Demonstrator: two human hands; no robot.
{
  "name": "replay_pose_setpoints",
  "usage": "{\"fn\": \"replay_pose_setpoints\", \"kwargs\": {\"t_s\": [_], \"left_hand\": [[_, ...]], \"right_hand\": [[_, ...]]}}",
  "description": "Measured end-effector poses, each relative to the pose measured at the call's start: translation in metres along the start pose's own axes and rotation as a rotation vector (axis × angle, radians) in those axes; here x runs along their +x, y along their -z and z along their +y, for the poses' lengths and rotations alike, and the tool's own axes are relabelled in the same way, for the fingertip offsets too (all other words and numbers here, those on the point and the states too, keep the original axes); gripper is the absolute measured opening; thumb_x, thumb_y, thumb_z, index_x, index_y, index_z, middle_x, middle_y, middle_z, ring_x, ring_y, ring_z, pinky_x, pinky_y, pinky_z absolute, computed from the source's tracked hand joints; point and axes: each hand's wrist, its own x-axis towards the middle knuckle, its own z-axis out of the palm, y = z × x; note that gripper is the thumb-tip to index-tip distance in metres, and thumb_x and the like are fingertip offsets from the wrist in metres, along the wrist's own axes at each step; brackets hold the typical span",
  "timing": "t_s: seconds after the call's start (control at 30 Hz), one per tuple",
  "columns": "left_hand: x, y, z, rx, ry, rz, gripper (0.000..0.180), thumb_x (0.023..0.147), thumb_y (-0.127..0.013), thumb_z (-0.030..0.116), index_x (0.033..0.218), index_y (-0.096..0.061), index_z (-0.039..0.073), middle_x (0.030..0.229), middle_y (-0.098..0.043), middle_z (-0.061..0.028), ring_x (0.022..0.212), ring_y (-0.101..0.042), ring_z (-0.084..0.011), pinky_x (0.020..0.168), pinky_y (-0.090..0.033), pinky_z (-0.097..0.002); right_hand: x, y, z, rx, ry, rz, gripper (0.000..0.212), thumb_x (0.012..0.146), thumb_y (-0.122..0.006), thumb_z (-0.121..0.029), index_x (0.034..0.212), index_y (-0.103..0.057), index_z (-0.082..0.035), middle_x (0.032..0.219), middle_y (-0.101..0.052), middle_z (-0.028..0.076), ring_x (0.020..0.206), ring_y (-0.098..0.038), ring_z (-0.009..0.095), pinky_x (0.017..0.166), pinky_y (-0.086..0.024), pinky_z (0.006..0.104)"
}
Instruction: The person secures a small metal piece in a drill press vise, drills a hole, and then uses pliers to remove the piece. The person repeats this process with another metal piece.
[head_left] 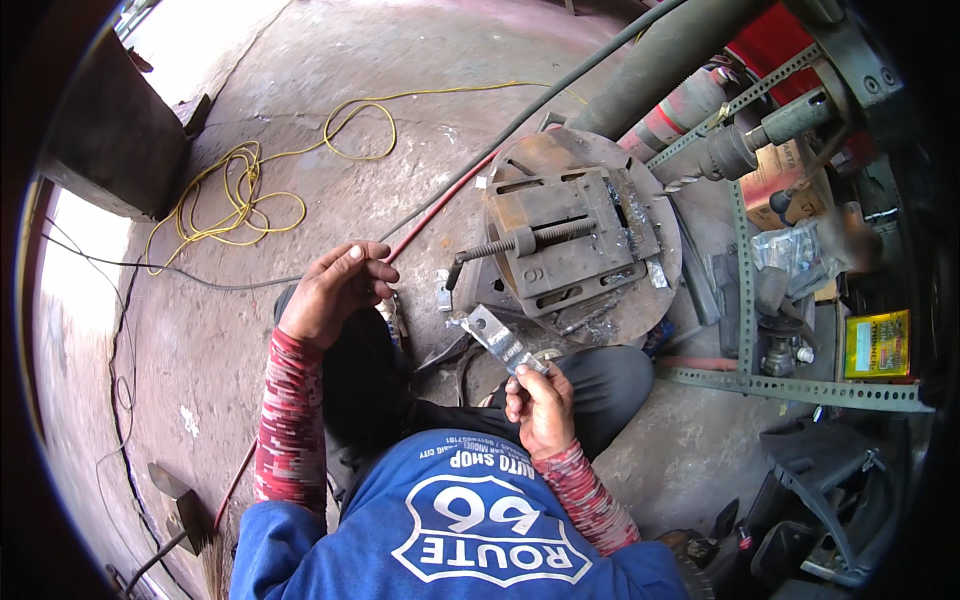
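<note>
In my right hand point(543, 405), thumb and fingers grip the lower end of a flat metal bracket point(503, 343) with a hole near its far end. My left hand point(340, 290) is raised over my left knee, fingers loosely bent and apart, with nothing visible in it. Ahead of my hands is a drill press vise point(570, 235) with a threaded screw, lying on a round metal table point(655, 310). Metal shavings lie on both. To its right is the drill chuck point(725, 153) with a twist bit point(685, 184). A small metal piece point(444, 290) lies between my hands, left of the vise.
A tangled yellow cord point(240, 205) and a dark cable point(240, 285) cross the floor on the left. On the right, a perforated metal rack point(742, 290) holds a yellow can point(877, 345), a cardboard box point(783, 185) and plastic bags. A black tool case point(820, 490) is at lower right.
</note>
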Motion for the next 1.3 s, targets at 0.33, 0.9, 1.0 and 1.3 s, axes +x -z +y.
{"fn": "replay_pose_setpoints", "kwargs": {"t_s": [0.33, 0.9, 1.0, 1.3], "left_hand": [[0.004, 0.014, -0.007, -0.165, -0.048, -0.052, 0.041, 0.104, -0.054, 0.035, 0.126, -0.061, 0.0, 0.102, -0.071, -0.0117, 0.088, -0.067, -0.0191, 0.084, -0.053, -0.0344], [-0.024, 0.005, 0.003, -0.215, -0.085, -0.05, 0.041, 0.105, -0.053, 0.034, 0.125, -0.06, -0.001, 0.103, -0.071, -0.0138, 0.088, -0.067, -0.0199, 0.083, -0.053, -0.0333], [-0.021, 0.005, 0.0, -0.199, -0.059, -0.022, 0.041, 0.104, -0.054, 0.035, 0.126, -0.06, 0.0, 0.103, -0.071, -0.0135, 0.088, -0.067, -0.0201, 0.083, -0.053, -0.0339], [0.015, -0.002, -0.005, -0.181, -0.022, -0.071, 0.039, 0.107, -0.051, 0.037, 0.126, -0.061, 0.004, 0.1, -0.069, -0.009, 0.09, -0.063, -0.0173, 0.08, -0.051, -0.0304]], "right_hand": [[0.009, 0.006, 0.013, -0.068, 0.016, -0.083, 0.009, 0.096, -0.067, -0.012, 0.095, -0.06, -0.007, 0.076, -0.064, 0.006, 0.055, -0.057, 0.012, 0.046, -0.044, 0.0263], [0.203, -0.018, 0.142, -0.116, -0.644, -0.04, 0.058, 0.096, -0.066, -0.054, 0.129, -0.055, -0.007, 0.106, -0.066, 0.012, 0.08, -0.068, 0.019, 0.065, -0.056, 0.0329], [0.174, -0.019, 0.122, -0.28, -0.496, -0.147, 0.073, 0.097, -0.067, -0.049, 0.149, -0.038, -0.006, 0.124, -0.062, 0.013, 0.09, -0.069, 0.02, 0.073, -0.056, 0.0353], [0.038, 0.082, -0.06, -0.319, 0.147, -0.443, 0.033, 0.101, -0.066, -0.023, 0.126, -0.064, -0.001, 0.096, -0.074, 0.009, 0.072, -0.067, 0.01, 0.061, -0.052, 0.0219]]}}
